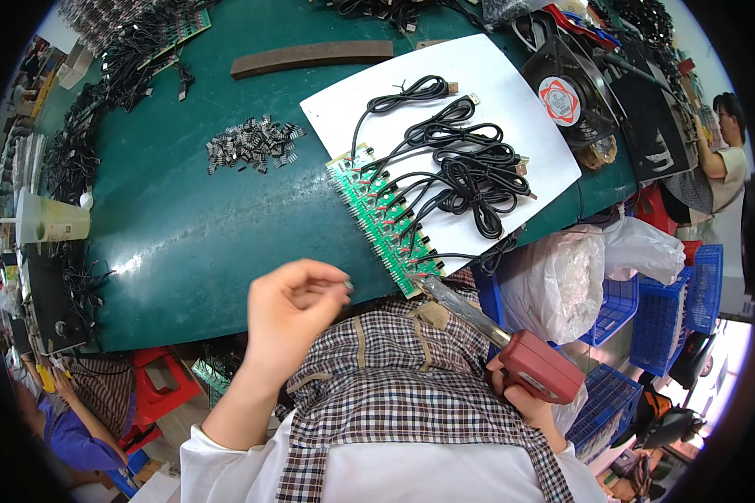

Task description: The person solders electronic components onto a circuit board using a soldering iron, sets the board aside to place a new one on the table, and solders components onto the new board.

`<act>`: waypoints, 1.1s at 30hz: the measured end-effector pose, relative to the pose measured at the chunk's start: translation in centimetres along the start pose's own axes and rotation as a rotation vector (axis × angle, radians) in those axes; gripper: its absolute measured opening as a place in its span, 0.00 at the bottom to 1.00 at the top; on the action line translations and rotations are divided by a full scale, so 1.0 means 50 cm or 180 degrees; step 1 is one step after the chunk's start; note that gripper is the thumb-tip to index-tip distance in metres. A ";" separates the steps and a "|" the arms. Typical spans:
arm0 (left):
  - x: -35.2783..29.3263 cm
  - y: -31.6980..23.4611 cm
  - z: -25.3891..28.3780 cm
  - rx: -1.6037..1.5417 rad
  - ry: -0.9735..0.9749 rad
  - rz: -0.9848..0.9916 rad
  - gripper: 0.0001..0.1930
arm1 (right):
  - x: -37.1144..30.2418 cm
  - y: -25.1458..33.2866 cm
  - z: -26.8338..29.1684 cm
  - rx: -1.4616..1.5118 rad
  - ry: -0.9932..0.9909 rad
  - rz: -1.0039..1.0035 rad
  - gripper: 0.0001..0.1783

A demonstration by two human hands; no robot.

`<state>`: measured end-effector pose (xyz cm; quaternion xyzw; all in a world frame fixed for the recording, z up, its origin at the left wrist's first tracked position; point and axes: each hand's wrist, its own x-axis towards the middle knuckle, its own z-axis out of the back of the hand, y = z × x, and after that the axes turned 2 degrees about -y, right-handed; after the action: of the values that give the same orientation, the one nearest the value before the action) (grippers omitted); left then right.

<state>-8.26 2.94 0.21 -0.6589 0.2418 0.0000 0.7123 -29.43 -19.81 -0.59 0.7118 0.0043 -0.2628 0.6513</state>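
A strip of green circuit boards lies along the left edge of a white board, with red and black wires joined to it. Black USB cables in coiled bundles run from the strip across the white board. My right hand grips the dark red handle of a soldering iron; its tip is at the near end of the strip. My left hand is beside that end, pinching a small grey component between thumb and fingertip. Several small black and silver components lie piled on the green table.
A dark curved bar lies at the back. A black fan stands at the right, above plastic bags and blue crates. A plastic cup and cable bundles line the left edge. Other people sit at both sides.
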 end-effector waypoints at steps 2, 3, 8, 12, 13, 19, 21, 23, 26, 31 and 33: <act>-0.008 0.001 -0.020 -0.0320 0.0201 0.0220 0.08 | 0.013 0.022 -0.021 0.0066 0.0095 0.0004 0.33; -0.008 0.003 -0.027 -0.0443 0.0322 0.0283 0.10 | 0.019 0.031 -0.030 0.0137 0.0181 0.0007 0.31; -0.015 0.011 -0.057 -0.0770 0.0473 0.0266 0.14 | 0.021 0.022 -0.023 -0.0134 0.0203 0.0094 0.31; -0.013 0.012 -0.079 -0.0911 0.0385 0.0213 0.15 | 0.013 0.016 -0.001 0.0205 0.0189 -0.0328 0.37; -0.012 0.012 -0.082 -0.0907 0.0394 0.0170 0.16 | 0.009 0.013 0.002 0.0205 0.0186 -0.0330 0.37; -0.007 0.013 -0.091 -0.0850 0.0416 0.0101 0.17 | -0.006 0.022 0.002 0.0557 0.0019 -0.0217 0.36; -0.004 0.013 -0.091 -0.0847 0.0448 0.0111 0.17 | -0.004 0.025 0.003 0.0644 0.0099 -0.0397 0.36; -0.002 0.012 -0.090 -0.0850 0.0474 0.0123 0.17 | -0.005 0.026 0.000 0.0703 0.0059 -0.0447 0.37; 0.001 0.009 -0.088 -0.0825 0.0476 0.0128 0.17 | -0.008 0.021 -0.006 0.0841 -0.0051 -0.0512 0.38; 0.001 0.006 -0.088 -0.0804 0.0512 0.0145 0.17 | -0.012 0.007 0.000 0.0737 -0.0164 -0.0466 0.39; 0.001 0.007 -0.089 -0.0796 0.0518 0.0137 0.17 | -0.011 0.001 0.004 0.0678 -0.0067 -0.0372 0.39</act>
<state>-9.83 -1.19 -0.20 -0.7349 0.3109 -0.0081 0.6026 -29.95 -19.81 -0.35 0.7727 0.0109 -0.3067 0.5556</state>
